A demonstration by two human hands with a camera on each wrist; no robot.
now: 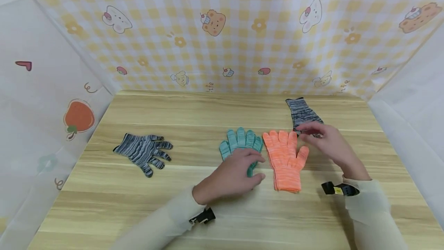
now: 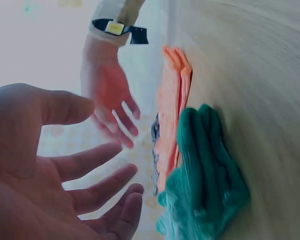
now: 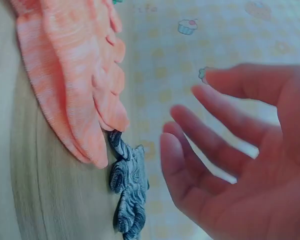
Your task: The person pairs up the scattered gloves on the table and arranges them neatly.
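Note:
My left hand (image 1: 236, 171) hovers over the green knit gloves (image 1: 241, 138), hiding their lower part in the head view. Its fingers are loosely bent with nothing between them, and the left wrist view shows the green gloves (image 2: 205, 170) beside the hand. A pair of orange gloves (image 1: 285, 161) lies flat, one on the other, between my two hands. My right hand (image 1: 324, 142) is above a black-and-grey striped glove (image 1: 301, 111) and partly covers its finger end. Relaxed fingers and an empty palm show in the right wrist view, with the orange gloves (image 3: 75, 80) and striped glove (image 3: 130, 190) nearby.
Another striped glove (image 1: 143, 151) lies alone on the left of the wooden table (image 1: 194, 111), fingers spread to the right. A yellow checked cloth (image 1: 243, 49) hangs behind the table's back edge. White cloth stands at both sides.

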